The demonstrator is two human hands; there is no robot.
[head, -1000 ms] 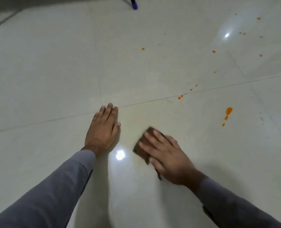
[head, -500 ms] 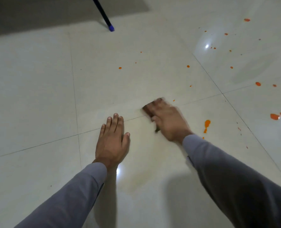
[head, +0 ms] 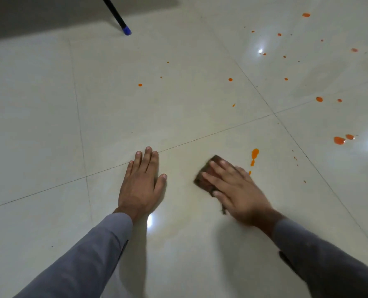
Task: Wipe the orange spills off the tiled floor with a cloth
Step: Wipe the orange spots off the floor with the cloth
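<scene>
Mostly hidden under right hand (head: 241, 190): brown cloth (head: 204, 179).

Cloth (head: 206, 176) left of spill (head: 254, 154)

2 arms show, each in a long grey sleeve of smooth, plain woven cloth, the left sleeve (head: 88, 254) and the right sleeve (head: 329, 261) alike in colour. Each sleeve ends at the wrist in a plain hem with soft folds along the forearm. A short dark slit or seam shows near the right sleeve's lower edge. The left hand (head: 141, 186) and the right hand (head: 239, 194) are bare, with no rings, watch or gloves visible.
</scene>
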